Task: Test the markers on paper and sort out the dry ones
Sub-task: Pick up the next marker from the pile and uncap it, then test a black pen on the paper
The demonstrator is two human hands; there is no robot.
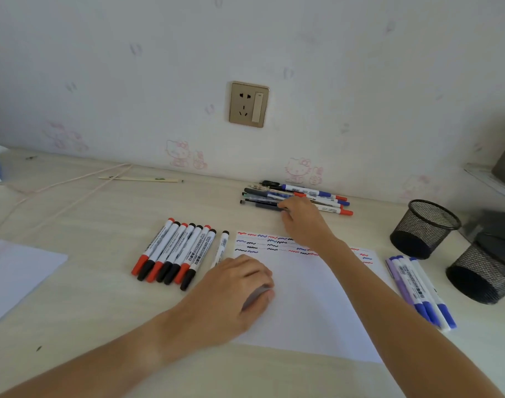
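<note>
- Risk, mixing: untested pile of assorted pens and white-barrelled markers (297, 196) lies against the wall; a clumsy pull could roll neighbours off the heap and toward the sorted groups, muddling which have been tried.
- Risk, paper shift: white sheet of test paper (308, 297) with red, blue and black squiggles along its top edge could slide if the steadying hand lifts during the reach.
- Risk, sleeve-free forearm: right arm crosses the scribbled rows; wet ink, if any, may smear.
- Right hand (298, 218): at the near edge of the pile, fingers curled down onto a dark grey pen (267, 206); whether it is pinched or merely touched, I cannot tell.
- Left hand (240, 280): flat on the sheet's left edge, fingers relaxed and pressing down, holding nothing.
- Sorted group, left: row of red- and black-capped whiteboard markers (173, 252), side by side, one more just apart beside the sheet.
- Sorted group, right: blue- and purple-capped markers (417, 288), just beside the sheet's right edge.
- Holders: two black wire-mesh pen cups (423, 228), well to the right.
</note>
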